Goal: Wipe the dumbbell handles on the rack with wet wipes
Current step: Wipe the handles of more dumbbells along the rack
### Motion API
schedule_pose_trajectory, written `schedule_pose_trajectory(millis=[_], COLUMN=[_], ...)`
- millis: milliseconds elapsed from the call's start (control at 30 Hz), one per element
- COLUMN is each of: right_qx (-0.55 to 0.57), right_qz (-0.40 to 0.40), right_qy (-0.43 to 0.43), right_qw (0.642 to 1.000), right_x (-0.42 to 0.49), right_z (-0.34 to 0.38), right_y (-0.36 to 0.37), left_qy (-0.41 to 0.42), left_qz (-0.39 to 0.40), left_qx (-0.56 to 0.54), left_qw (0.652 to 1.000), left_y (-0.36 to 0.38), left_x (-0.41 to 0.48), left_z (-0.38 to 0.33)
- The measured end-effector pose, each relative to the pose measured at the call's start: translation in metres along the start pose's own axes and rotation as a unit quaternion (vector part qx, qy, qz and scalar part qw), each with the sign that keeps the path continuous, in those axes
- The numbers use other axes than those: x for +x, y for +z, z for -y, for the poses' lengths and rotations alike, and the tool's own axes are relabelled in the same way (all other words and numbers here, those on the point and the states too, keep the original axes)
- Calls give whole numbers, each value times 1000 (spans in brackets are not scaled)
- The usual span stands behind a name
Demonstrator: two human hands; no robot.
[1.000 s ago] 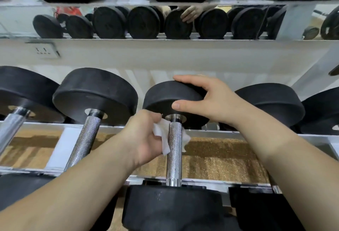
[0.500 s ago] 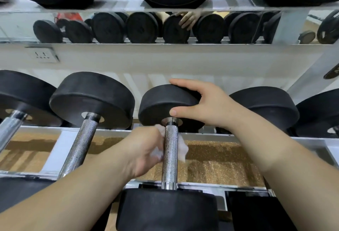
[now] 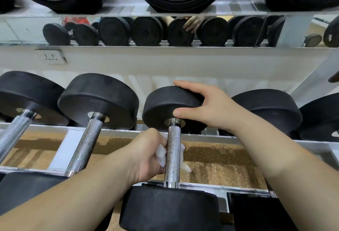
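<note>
The middle dumbbell lies across the white metal rack (image 3: pixel 55 129) with its long axis running almost straight from 6 o'clock to 12 o'clock in the head view. Its knurled steel handle (image 3: pixel 173 150) spans the gap between the rack's two rails. One round black rubber head (image 3: pixel 165 106) sits at the 12 o'clock end and the other black head (image 3: pixel 170 210) at the 6 o'clock end, closest to the person.

The left hand (image 3: pixel 146 155) reaches in from about 8 o'clock and is the one on the handle. Its fingers curl round the bar near mid-length and press a crumpled white wet wipe (image 3: pixel 161 154) against it. A tail of the wipe shows on the 3 o'clock side of the bar, so the wipe seems to pass underneath.

The right hand (image 3: pixel 207 108) is up at about 1 o'clock from the wipe. It grips the far head, with the fingers draped over the top edge and the thumb pressed on the inner face just above the collar, apparently steadying the dumbbell.

Since the bar points along the 6–12 line, the wiping stroke probably has to slide along that line. Bare knurling shows toward both collars. A longer knurled handle of a neighbouring dumbbell (image 3: pixel 86 142) lies at 9 o'clock, near the left forearm and untouched.
</note>
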State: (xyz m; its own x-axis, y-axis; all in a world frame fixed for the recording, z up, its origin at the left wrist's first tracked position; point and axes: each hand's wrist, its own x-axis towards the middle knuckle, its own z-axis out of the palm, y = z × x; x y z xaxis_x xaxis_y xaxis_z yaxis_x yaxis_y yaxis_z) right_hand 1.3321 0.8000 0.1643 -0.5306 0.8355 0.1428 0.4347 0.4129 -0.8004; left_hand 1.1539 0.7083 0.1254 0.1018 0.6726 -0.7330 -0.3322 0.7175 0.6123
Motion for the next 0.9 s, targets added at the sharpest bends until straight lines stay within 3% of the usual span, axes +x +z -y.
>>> schedule_pose_trajectory(millis=[133,233,367,467,600,700,833,900], right_qx=[-5,-4,-1,2,-2,-1,5,2], right_qz=[-3,-3,-1,1,3,4,8,7], right_qy=[0,0,2,8,4,1,5,6], right_qw=[1000,1000,1000,1000,1000,1000,1000,1000], right_x=[1,1,0,-1,-3,-3,-2,-2], right_z=[0,0,1,3,8,7,5,6], right_y=[-1,0,0,-1,0,0,-1,0], left_qy=[-57,-73,45,93,33,-7,107,105], left_qz=[25,85,32,33,106,111,55,83], left_qx=[-62,-97,-180,-115,3,86,-64,-12], left_qw=[996,989,982,988,994,990,991,991], left_y=[-2,2,3,9,2,-3,1,1], left_x=[17,9,5,0,-6,-15,-17,-16], left_z=[0,0,-15,-12,2,-3,-20,-20])
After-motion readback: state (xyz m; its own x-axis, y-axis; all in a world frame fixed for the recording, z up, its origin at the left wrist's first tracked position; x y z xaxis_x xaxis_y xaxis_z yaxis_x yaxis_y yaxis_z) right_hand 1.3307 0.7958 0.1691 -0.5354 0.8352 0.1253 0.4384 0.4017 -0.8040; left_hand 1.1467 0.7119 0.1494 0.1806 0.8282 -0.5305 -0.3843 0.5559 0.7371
